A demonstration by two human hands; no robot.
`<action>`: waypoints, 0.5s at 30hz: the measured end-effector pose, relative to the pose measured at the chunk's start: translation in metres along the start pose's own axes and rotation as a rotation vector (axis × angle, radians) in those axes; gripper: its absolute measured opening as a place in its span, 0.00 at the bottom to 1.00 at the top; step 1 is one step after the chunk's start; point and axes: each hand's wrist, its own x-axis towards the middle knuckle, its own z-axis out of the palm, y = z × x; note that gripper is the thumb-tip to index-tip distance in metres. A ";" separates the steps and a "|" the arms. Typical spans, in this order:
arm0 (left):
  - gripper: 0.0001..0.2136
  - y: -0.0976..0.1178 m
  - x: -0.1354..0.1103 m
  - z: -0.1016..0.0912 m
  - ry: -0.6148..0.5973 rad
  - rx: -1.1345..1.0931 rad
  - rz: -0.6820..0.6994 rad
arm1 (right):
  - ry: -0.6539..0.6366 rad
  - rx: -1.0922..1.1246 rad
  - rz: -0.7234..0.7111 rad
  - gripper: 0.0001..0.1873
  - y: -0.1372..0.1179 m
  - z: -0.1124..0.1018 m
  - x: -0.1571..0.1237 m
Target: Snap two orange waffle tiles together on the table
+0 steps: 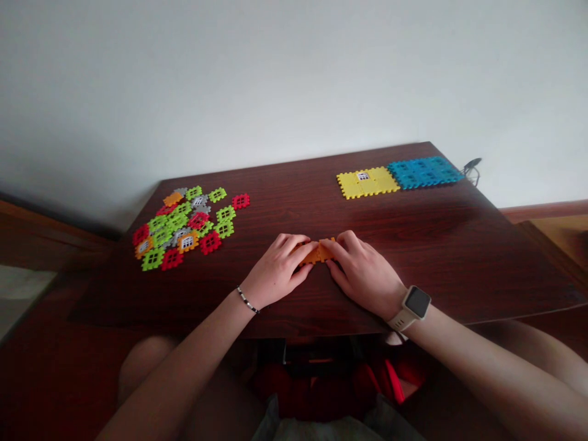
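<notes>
Two orange interlocking tiles (pixel 318 253) with toothed edges lie side by side on the table in front of me, their edges meeting or nearly so. My left hand (pixel 282 263) has its fingers closed on the left tile and covers much of it. On the right tile, the thumb and fingers of my right hand (pixel 361 269) are pressed. Fingertips partly hide both tiles, so I cannot tell whether the teeth are fully locked together.
A heap of loose green, red, grey and orange tiles (pixel 177 222) lies at the table's left. Toward the back right are a joined yellow panel (pixel 372 184) and a blue panel (pixel 425 173), touching. The dark wooden table (pixel 285 190) stands against a pale wall; a black cable (pixel 472 165) shows behind its right edge.
</notes>
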 end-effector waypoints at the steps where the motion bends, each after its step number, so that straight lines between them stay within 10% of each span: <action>1: 0.19 0.000 0.000 0.000 0.002 0.000 0.000 | -0.003 -0.002 0.001 0.18 0.000 0.000 0.000; 15: 0.20 0.000 0.000 0.000 0.002 -0.014 0.001 | 0.005 0.001 -0.003 0.18 0.001 0.000 0.000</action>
